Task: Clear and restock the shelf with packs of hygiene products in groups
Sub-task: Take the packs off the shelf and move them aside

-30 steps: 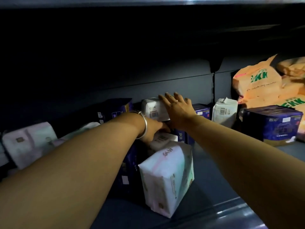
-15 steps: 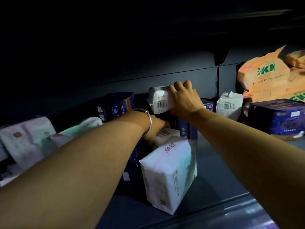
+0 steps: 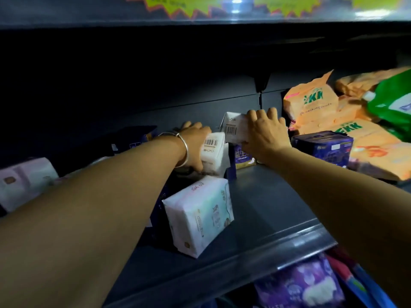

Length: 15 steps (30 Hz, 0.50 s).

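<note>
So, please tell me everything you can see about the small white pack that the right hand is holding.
The small white plastic-wrapped pack with a barcode is a soft, slightly crumpled rectangular packet with a black barcode label and small print too blurred to read. It is tilted, raised above the dark blue packs near the back of the shelf. The right hand curls its fingers over the pack's top right edge, with the thumb below. It is close to another white barcoded pack; contact is unclear.

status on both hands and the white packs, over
Left hand grips white barcoded pack. Right hand grips second white pack. Pastel pack stands in front.
</note>
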Available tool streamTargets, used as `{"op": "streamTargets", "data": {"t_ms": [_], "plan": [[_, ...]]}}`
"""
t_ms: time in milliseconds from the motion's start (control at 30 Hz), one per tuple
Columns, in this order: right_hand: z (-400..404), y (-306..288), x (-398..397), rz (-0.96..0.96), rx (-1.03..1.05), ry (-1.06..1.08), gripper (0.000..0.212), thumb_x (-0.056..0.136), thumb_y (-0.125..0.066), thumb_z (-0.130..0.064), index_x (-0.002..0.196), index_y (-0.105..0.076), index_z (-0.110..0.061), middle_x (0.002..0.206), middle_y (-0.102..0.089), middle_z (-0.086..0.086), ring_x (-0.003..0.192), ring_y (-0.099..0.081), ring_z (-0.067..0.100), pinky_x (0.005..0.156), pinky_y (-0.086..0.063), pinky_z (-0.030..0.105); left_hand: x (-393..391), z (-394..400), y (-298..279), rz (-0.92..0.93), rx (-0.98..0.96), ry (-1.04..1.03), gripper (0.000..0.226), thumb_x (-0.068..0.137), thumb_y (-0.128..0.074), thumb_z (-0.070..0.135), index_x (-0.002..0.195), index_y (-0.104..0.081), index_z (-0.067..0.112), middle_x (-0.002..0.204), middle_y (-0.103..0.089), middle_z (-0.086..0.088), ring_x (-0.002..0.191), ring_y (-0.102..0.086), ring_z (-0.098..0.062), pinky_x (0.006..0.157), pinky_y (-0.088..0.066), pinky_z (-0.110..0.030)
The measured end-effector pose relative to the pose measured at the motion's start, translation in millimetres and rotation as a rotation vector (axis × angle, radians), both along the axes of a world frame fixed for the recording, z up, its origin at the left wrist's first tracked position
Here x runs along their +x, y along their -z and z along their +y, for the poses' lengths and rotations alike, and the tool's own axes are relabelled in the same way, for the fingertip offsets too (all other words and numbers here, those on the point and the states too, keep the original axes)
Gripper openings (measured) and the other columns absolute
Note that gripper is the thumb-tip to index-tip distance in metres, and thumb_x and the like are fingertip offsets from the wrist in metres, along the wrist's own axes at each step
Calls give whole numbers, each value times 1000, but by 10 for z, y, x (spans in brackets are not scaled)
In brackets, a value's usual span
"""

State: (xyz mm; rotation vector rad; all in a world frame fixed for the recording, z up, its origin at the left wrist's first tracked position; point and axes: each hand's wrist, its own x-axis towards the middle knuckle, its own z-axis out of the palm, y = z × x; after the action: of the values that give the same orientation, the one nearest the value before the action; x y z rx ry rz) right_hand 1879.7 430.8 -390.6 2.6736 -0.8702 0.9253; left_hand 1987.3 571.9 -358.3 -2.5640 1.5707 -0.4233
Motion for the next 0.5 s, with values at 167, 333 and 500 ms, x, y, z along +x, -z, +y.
{"op": "streamTargets", "data": {"t_ms": [167, 333, 500], "plan": [[46, -158, -458, -75, 70, 66, 76, 74, -63, -58, 127, -41, -9, 126, -47, 15, 120, -37, 34, 96, -36, 44, -413, 91, -195, -85, -83, 6, 83, 62, -79, 37, 131, -38, 19, 124, -34, -5, 119, -27, -25, 98, -35, -43], [234, -345, -1007, 5, 117, 118, 99, 62, -40, -84, 123, -47, -6, 118, -48, 16, 114, -43, 33, 101, -32, 41, -919, 333, -433, -170, -177, 28, 86, 59, -80, 40, 131, -39, 18, 125, -35, -6, 116, -32, -27, 96, -37, -41], [546, -365, -1622, 95, 135, 93, 80, 70, -59, -61, 121, -46, -2, 113, -49, 15, 108, -46, 33, 91, -42, 41, -1446, 665, -441, -103, -201, 34, 85, 60, -81, 42, 128, -36, 17, 126, -43, -6, 119, -38, -27, 92, -35, -45]]}}
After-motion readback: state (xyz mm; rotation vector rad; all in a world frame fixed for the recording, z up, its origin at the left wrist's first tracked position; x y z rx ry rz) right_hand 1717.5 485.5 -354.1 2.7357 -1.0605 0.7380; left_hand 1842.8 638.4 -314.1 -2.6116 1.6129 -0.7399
